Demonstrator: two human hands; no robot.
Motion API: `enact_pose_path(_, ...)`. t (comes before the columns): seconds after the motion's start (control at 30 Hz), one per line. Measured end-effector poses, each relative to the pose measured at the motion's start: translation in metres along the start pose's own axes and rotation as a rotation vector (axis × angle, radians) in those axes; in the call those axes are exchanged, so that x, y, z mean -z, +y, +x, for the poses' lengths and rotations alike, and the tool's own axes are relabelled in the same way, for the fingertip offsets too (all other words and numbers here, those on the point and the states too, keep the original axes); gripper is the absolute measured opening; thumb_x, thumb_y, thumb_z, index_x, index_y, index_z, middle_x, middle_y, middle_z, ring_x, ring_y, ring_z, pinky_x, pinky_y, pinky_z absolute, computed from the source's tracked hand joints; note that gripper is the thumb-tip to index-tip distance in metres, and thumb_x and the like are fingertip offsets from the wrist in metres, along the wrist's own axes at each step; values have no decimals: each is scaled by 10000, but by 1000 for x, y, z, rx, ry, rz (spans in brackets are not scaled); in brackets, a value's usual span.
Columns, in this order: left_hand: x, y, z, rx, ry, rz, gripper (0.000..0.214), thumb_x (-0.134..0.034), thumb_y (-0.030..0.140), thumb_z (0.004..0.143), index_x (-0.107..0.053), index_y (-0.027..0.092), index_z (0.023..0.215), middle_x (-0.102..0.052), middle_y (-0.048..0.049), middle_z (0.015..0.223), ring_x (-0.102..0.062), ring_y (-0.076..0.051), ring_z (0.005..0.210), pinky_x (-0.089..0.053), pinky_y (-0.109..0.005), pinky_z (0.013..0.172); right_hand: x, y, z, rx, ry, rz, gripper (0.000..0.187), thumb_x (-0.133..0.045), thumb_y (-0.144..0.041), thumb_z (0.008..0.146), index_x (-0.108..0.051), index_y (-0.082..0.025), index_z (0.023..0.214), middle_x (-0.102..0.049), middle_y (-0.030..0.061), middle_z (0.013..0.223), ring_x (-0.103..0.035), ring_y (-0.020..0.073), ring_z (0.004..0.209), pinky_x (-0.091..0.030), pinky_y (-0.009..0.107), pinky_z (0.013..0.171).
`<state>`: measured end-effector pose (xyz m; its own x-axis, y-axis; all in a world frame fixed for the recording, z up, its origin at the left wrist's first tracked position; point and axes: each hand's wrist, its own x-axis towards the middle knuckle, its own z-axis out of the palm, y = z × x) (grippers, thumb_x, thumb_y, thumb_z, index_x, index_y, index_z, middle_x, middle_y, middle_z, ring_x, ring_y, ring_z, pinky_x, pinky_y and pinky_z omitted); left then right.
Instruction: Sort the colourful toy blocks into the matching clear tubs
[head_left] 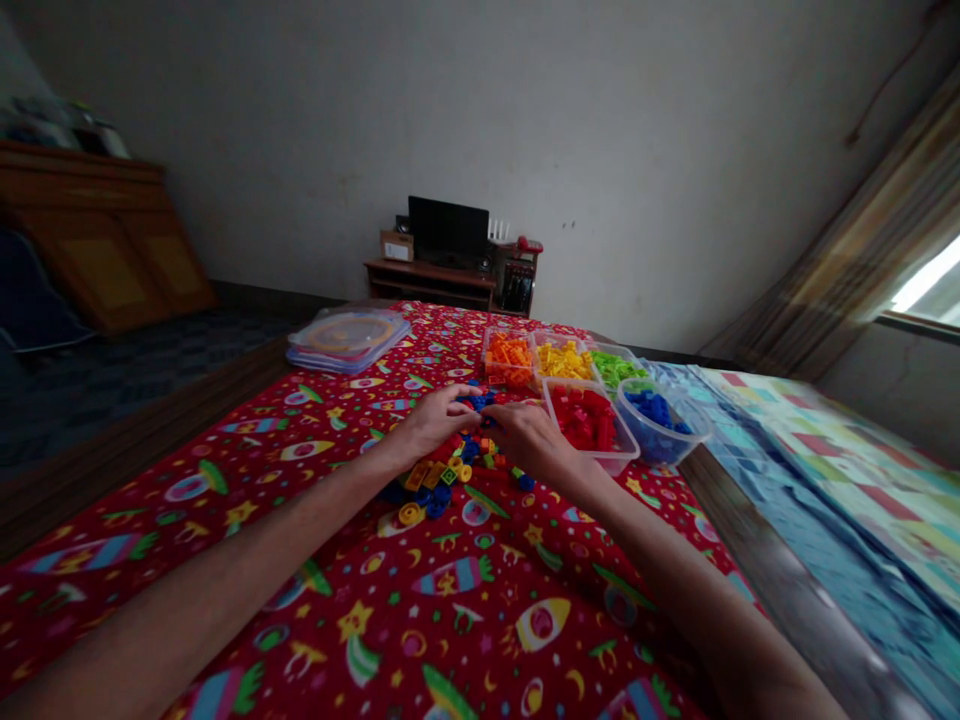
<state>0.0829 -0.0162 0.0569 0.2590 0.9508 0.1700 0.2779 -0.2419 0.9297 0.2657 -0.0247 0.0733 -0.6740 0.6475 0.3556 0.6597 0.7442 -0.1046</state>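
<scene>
Both hands meet above a mixed pile of building blocks [435, 475] on the red patterned cloth. My left hand [437, 418] comes in from the left, its fingers curled around blue building blocks [482, 400]. From the other side my right hand [529, 435] pinches at the same blue blocks, with its fingertips close to those of the left. Exactly how the blue pieces join is too small to tell. Yellow, blue, red and green pieces lie loose under and in front of the hands, partly hidden by them.
Right of the hands stand tubs of sorted blocks: orange [510, 360], yellow [564, 362], green [616, 370], red [589, 420] and blue [660, 420]. Stacked plastic lids [349, 340] lie at the far left of the cloth [450, 620]. A bed [847, 470] adjoins the right edge.
</scene>
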Motion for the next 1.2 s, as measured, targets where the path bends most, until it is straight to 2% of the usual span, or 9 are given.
enact_pose_path(0.1, 2, 1, 1, -47, -16, 116, 470, -594, 476, 745, -598, 145, 1079, -711, -51, 786, -666, -213, 763, -502, -296, 669, 5, 5, -1, -39, 15, 0, 184, -471, -231, 909, -631, -139, 908, -654, 52, 753, -520, 107, 627, -287, 228, 570)
enact_pose_path(0.27, 14, 2, 2, -222, -25, 549, 231, -551, 322, 791, -689, 187, 918, -719, -43, 929, -651, -203, 859, -488, -298, 790, 30, 19, -5, -173, 92, -122, 194, -475, -256, 905, -630, -146, 865, -635, 37, 704, -471, 103, 583, -256, 237, 553)
enact_pose_path(0.37, 19, -2, 1, -271, -111, 728, 198, -560, 255, 796, -706, 201, 918, -714, -31, 954, -641, -191, 889, -474, -280, 826, 48, 34, -9, -335, 124, -238, 284, -441, -343, 923, -638, -163, 825, -646, 50, 714, -485, 116, 583, -248, 248, 547)
enact_pose_path(0.5, 13, -15, -2, -366, -218, 864, 164, -611, 217, 791, -707, 222, 924, -702, -21, 947, -625, -176, 903, -461, -263, 830, 71, 59, -19, -549, 155, -401, 349, -428, -417, 920, -659, -173, 825, -668, 83, 765, -540, 150, 641, -261, 260, 557)
enact_pose_path(0.67, -1, -21, -8, -408, -144, 1036, 232, -595, 184, 820, -650, 211, 1044, -666, -43, 1035, -589, -203, 991, -431, -307, 871, 93, 94, -42, -731, 250, -500, 324, -457, -414, 893, -677, -176, 891, -670, 108, 819, -572, 196, 718, -323, 281, 598)
enact_pose_path(0.8, -6, -23, -8, -380, -101, 1056, 407, -595, 136, 793, -556, 207, 1192, -638, -57, 1027, -587, -213, 949, -447, -311, 813, 104, 119, -61, -871, 307, -514, 320, -469, -376, 866, -696, -158, 922, -675, 150, 898, -592, 246, 809, -382, 320, 643)
enact_pose_path(0.87, -6, -27, -7, -397, -88, 1032, 431, -607, 136, 776, -540, 196, 1198, -631, -61, 1010, -578, -221, 950, -449, -317, 813, 106, 129, -68, -934, 301, -502, 328, -476, -356, 848, -702, -144, 959, -676, 165, 929, -600, 263, 844, -401, 331, 653)
enact_pose_path(1.03, -4, -32, -2, -404, -92, 994, 171, -619, 164, 757, -653, 179, 924, -647, -69, 923, -592, -220, 898, -454, -313, 793, 105, 143, -78, -1013, 264, -437, 348, -514, -310, 791, -703, -148, 1034, -682, 163, 979, -608, 272, 892, -431, 341, 685)
enact_pose_path(1.2, -1, -22, -1, -350, -89, 870, 57, -659, 242, 726, -675, 190, 741, -668, -39, 780, -603, -185, 783, -440, -262, 707, 115, 139, -79, -963, 402, -387, 352, -472, -299, 797, -717, -148, 1000, -696, 144, 960, -611, 252, 862, -436, 341, 698)
